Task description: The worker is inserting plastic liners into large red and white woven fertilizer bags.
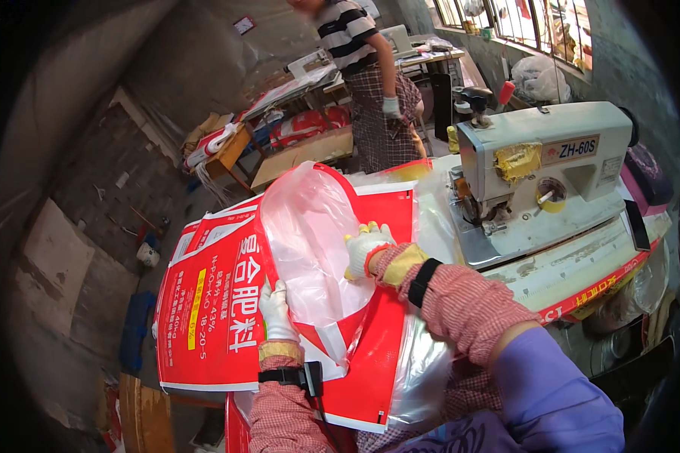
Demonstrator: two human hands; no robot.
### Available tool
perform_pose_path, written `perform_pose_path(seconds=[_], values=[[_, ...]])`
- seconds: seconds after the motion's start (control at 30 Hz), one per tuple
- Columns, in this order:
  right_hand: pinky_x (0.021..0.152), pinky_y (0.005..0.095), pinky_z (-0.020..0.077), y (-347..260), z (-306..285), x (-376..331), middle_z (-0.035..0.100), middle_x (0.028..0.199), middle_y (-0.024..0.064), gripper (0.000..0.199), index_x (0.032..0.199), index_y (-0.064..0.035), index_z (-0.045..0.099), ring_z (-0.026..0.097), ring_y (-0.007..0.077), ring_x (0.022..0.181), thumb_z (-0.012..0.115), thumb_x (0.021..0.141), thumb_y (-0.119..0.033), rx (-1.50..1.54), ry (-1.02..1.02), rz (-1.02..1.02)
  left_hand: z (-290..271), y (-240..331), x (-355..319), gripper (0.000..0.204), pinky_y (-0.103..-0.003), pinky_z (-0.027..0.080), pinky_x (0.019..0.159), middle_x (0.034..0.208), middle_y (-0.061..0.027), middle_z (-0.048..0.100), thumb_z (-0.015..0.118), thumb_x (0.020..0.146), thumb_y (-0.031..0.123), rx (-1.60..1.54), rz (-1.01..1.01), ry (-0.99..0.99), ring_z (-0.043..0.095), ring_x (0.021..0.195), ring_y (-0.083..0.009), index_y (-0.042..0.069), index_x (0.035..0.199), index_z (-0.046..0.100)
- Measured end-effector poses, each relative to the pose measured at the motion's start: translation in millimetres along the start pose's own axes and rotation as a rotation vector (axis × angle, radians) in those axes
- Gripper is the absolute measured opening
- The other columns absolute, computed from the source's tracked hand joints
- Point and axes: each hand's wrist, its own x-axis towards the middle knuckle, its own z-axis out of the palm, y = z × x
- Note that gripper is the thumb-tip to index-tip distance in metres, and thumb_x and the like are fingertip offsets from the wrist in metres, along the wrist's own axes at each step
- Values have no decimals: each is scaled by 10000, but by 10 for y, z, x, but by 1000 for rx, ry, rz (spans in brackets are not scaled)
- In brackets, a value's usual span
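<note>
A red and white woven sack (217, 317) lies before me, its mouth spread wide. A clear plastic liner (304, 226) shows inside the mouth. My left hand (278, 313), in a white glove, grips the near-left edge of that mouth; part of its fingers is hidden. My right hand (369, 249), in a white glove with yellow fingertips, rests at the right side of the opening, fingers apart against the liner. Beneath lie more red sacks (389, 302) and loose clear plastic film (423, 362).
An off-white sewing machine (548, 151) stands at the right, with a roll of yellow tape (551, 195) on its front. Another person (378, 90) stands beyond the sacks. Behind are a wooden bench (306, 155), stacked sacks (310, 124) and a second sewing machine (307, 64).
</note>
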Motion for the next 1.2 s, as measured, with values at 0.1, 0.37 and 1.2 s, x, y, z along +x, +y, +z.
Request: perform_pose_path(seconds=[0.1, 0.37, 1.2], values=[[1026, 528, 207, -154, 135, 259, 386, 1353, 171, 675, 1253, -139, 478, 326, 350, 1273, 616, 653, -415, 51, -188, -49, -85, -142, 62, 257, -272, 459, 724, 969, -63, 597, 556, 876, 173, 25, 119, 13, 542, 815, -137, -15, 1051, 552], [850, 414, 416, -230, 549, 496, 610, 919, 149, 327, 858, -74, 651, 561, 327, 951, 589, 619, -289, 31, 151, -586, -31, -87, 23, 254, -259, 459, 727, 974, -46, 587, 540, 892, 151, 52, 136, -58, 529, 810, -122, 5, 1099, 547], [916, 339, 418, 391, 479, -954, 550, 1163, 230, 494, 1236, -6, 470, 540, 284, 1091, 511, 814, -259, 1083, 289, 99, 919, 1265, -391, 280, -213, 459, 636, 810, -12, 593, 564, 886, 242, 230, 71, -602, 549, 690, -77, -16, 991, 591]])
